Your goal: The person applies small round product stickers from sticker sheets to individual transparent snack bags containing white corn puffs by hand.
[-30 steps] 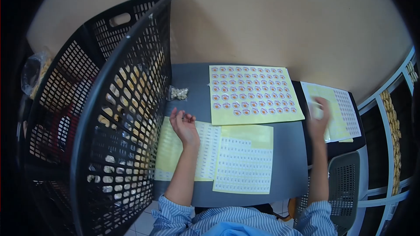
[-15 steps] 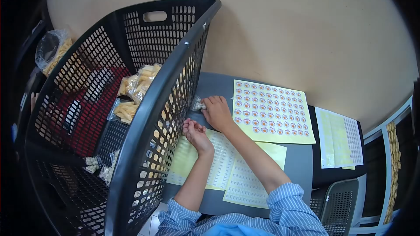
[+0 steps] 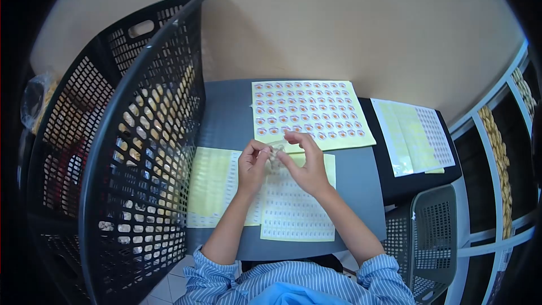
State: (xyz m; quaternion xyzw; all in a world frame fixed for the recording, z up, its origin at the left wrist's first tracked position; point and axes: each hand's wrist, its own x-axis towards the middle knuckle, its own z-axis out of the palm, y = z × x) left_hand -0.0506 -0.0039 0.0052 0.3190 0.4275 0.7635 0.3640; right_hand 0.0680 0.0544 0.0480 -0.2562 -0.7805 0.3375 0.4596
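Observation:
A small clear plastic bag (image 3: 275, 149) with pale contents is held between my hands, over the sheets of labels. My left hand (image 3: 252, 170) pinches its left side between thumb and fingers. On the other side, my right hand (image 3: 310, 170) grips the bag with the thumb, its fingers curved above. Partly under my hands lie yellow-backed sheets of small printed labels (image 3: 296, 214). Just beyond them is a sheet of round orange-and-white stickers (image 3: 307, 110). What exactly the bag contains is too small to make out.
A tall black slatted basket (image 3: 141, 79) stands at the left, with bagged goods showing through its holes. The grey table (image 3: 361, 192) bears the sheets. More sticker sheets (image 3: 412, 135) lie at the right, above a dark green basket (image 3: 435, 231). A shelf rack (image 3: 480, 169) stands at far right.
My right hand has lifted the small bag from beside the basket and brought it over the label sheets. My left hand now grips it too. The view has turned to the right.

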